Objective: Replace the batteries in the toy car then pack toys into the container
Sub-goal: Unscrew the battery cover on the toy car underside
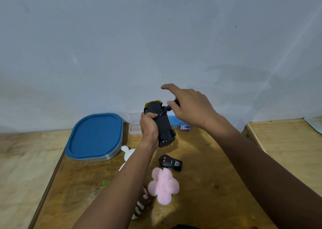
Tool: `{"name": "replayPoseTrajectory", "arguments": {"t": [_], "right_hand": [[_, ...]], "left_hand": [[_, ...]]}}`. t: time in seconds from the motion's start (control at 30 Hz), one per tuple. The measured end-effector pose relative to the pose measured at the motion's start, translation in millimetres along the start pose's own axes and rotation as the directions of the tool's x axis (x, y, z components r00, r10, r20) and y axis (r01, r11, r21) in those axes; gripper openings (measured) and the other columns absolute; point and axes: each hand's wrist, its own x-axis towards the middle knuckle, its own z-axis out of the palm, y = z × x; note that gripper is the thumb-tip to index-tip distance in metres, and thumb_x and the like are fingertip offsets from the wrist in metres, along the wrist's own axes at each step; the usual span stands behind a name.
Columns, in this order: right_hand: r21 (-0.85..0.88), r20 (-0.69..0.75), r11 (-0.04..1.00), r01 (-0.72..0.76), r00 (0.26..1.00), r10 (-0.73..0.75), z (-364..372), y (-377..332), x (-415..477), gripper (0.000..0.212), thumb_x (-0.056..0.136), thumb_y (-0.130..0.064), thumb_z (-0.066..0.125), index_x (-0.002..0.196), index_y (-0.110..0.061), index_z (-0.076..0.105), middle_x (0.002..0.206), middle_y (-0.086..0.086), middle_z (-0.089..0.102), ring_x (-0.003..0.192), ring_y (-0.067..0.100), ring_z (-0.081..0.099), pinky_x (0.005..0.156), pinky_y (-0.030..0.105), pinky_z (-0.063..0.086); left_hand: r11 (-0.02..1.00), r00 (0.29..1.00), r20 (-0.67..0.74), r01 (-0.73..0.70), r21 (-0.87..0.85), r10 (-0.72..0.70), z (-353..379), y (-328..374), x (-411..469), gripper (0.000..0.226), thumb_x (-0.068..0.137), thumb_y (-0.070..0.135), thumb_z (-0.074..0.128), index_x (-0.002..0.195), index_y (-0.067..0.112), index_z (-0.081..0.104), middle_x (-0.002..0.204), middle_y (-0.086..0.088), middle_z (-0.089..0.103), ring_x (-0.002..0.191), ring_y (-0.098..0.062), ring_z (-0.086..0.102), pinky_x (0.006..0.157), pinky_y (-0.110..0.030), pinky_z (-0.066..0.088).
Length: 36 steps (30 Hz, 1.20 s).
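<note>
Left grip [148, 126] is clasping the toy car [163, 124], underside facing the camera, above the surface [200, 159]. Right grip [190, 107] is pinching a screwdriver [175, 101], its tip meeting that underside. Blue-lidded container [95, 136] is lying at left, and batteries [185, 127] are lying behind the car.

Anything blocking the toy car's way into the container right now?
Yes. The blue rounded plastic lid sits closed on the translucent plastic container, left of the black toy car held in the left hand. It has to come off first.
</note>
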Motion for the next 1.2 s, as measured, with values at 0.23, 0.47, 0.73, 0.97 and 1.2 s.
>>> {"name": "replayPoseTrajectory", "arguments": {"t": [0.23,0.47,0.73,0.97,1.2], "right_hand": [[-0.108,-0.018,0.994,-0.018,1.0,0.016,-1,-2,3,0.031,0.098,-0.053,0.041,0.122,-0.037,0.055,0.094,-0.011,0.069,0.095,0.022,0.061,0.068,0.033,0.039],[0.072,-0.024,0.997,0.003,1.0,-0.002,-2,-3,0,0.039,0.092,-0.028,0.05,0.129,-0.041,0.043,0.091,-0.014,0.066,0.087,0.02,0.059,0.07,0.035,0.046],[-0.101,-0.083,0.994,-0.038,0.996,0.03,2,-1,3,0.028,0.1,-0.051,0.038,0.115,-0.032,0.053,0.089,-0.009,0.072,0.084,0.028,0.06,0.064,0.033,0.036],[-0.055,-0.066,0.996,-0.064,0.996,0.061,3,0,0,0.022,0.101,-0.045,0.04,0.109,-0.034,0.057,0.085,-0.008,0.072,0.082,0.026,0.06,0.066,0.034,0.046],[-0.044,-0.085,0.996,-0.074,0.994,0.07,4,3,0,0.022,0.1,-0.044,0.041,0.108,-0.033,0.059,0.085,-0.008,0.072,0.083,0.026,0.06,0.068,0.035,0.049]], "left_hand": [[1.0,1.0,0.004,0.005,0.005,-0.005,1,-1,0,0.018,0.089,0.009,0.045,0.106,0.009,0.053,0.096,-0.019,0.061,0.073,-0.031,0.061,0.057,-0.039,0.055],[0.999,1.0,0.014,0.021,-0.035,-0.021,2,2,0,0.014,0.088,0.008,0.046,0.1,0.009,0.053,0.092,-0.018,0.061,0.071,-0.031,0.06,0.058,-0.037,0.054],[0.999,1.0,0.03,0.007,-0.033,-0.006,2,-1,-1,0.025,0.089,0.007,0.044,0.112,0.007,0.054,0.095,-0.018,0.061,0.069,-0.029,0.061,0.05,-0.034,0.056],[0.999,0.998,0.068,0.014,-0.048,-0.011,-1,-5,-1,0.05,0.091,0.028,0.054,0.134,0.003,0.052,0.112,-0.028,0.065,0.088,-0.036,0.065,0.072,-0.048,0.059],[0.998,0.992,0.111,-0.058,-0.022,0.06,-2,-12,3,0.012,0.105,0.023,0.047,0.113,0.018,0.054,0.098,-0.011,0.065,0.079,-0.024,0.067,0.068,-0.04,0.06]]}}
